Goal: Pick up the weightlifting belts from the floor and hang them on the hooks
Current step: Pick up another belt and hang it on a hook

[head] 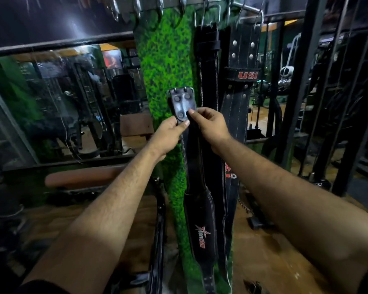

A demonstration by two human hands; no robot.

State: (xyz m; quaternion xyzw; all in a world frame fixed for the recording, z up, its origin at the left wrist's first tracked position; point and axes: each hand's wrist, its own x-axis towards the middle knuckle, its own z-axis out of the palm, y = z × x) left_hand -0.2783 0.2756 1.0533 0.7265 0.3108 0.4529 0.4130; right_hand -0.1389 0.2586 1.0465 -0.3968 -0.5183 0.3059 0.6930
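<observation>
I hold a black weightlifting belt [200, 219] upright in front of a green grass-covered pillar [166, 66]. Its metal buckle end [182, 102] points up and its long tail hangs toward the floor. My left hand [168, 134] grips the strap just under the buckle. My right hand [210, 124] pinches the same spot from the right. Two more black belts hang from hooks: a plain one [207, 66] and one marked USI [242, 66]. A row of metal hooks [160, 6] runs along the top, with some free ones above the buckle.
A mirror wall [62, 98] lies to the left, with a padded brown bench [83, 177] below it. Black machine frames [302, 81] stand to the right. The floor is brown wood [270, 251].
</observation>
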